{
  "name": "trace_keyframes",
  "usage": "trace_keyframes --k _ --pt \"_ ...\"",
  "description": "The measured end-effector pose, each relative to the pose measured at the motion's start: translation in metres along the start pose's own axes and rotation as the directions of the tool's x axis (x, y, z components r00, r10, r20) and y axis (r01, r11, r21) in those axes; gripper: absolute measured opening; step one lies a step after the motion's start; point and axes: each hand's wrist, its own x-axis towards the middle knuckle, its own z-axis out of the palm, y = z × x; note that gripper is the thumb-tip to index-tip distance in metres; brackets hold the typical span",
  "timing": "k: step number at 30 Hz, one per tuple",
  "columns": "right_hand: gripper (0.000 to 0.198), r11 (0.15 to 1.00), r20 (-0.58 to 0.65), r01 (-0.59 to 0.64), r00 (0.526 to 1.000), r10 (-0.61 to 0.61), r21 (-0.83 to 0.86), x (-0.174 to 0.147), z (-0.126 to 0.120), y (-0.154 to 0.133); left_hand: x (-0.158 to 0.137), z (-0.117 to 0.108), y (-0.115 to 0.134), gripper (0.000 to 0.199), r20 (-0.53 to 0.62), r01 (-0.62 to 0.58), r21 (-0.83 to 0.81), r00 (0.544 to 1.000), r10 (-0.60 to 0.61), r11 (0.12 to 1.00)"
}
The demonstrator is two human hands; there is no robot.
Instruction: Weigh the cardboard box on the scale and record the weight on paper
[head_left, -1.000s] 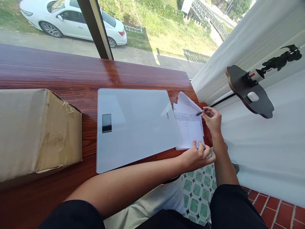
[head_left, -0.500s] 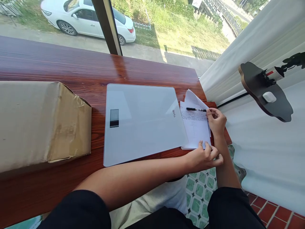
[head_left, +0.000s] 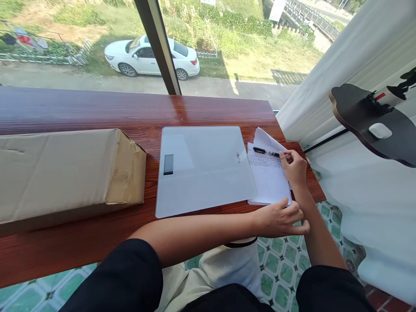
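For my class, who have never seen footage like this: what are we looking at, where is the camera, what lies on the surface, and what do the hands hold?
A camera worn on a person's head looks down at their bare hands. On the wooden table lie a cardboard box, a white glass scale and a stack of papers. The right hand touches a black pen lying across the papers. The left hand rests at their near corner, holding nothing that shows.

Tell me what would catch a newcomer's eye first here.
A white glass scale lies flat mid-table, with a big cardboard box to its left. At the table's right end, the right hand holds a black pen over printed papers, and the left hand rests at their near edge.
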Motion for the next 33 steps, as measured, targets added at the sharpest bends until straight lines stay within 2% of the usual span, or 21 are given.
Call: trace_keyframes --k 5,13,18,22,26,28,30,33 --pt "0.048 0.997 -0.008 -0.027 1.0 0.028 0.076 0.003 0.001 0.004 0.001 -0.016 -0.005 0.049 0.091 -0.142 -0.054 0.985 0.146 0.988" --pt "0.048 0.996 -0.007 -0.028 1.0 0.028 0.085 0.007 0.005 0.008 0.002 -0.022 -0.006 0.047 0.098 -0.261 -0.018 0.96 0.262 0.965" --pt "0.049 0.997 0.012 -0.033 0.999 0.032 0.074 0.007 0.004 0.007 -0.021 -0.04 -0.009 0.046 0.081 -0.243 0.042 0.968 0.239 0.969" --pt "0.049 0.998 0.016 -0.023 1.0 0.022 0.061 0.007 0.005 0.008 -0.067 -0.066 -0.013 0.035 0.03 -0.153 0.148 0.988 0.15 0.977" --pt "0.05 0.999 0.015 -0.011 1.0 0.011 0.047 0.008 0.006 0.01 -0.125 -0.104 -0.015 0.026 -0.154 0.068 0.294 0.988 -0.023 0.953" --pt "0.052 0.999 0.022 -0.031 0.999 0.03 0.041 0.008 0.006 0.01 -0.154 -0.127 -0.014 0.028 -0.164 0.165 0.356 0.98 -0.112 0.92" --pt "0.053 0.997 0.041 -0.071 0.997 0.069 0.036 0.007 0.005 0.01 -0.182 -0.149 -0.012 0.028 -0.199 0.288 0.432 0.955 -0.221 0.855" --pt "0.052 0.994 0.058 -0.103 0.993 0.101 0.04 0.006 0.003 0.009 -0.221 -0.178 -0.005 0.028 -0.289 0.469 0.505 0.883 -0.37 0.724"
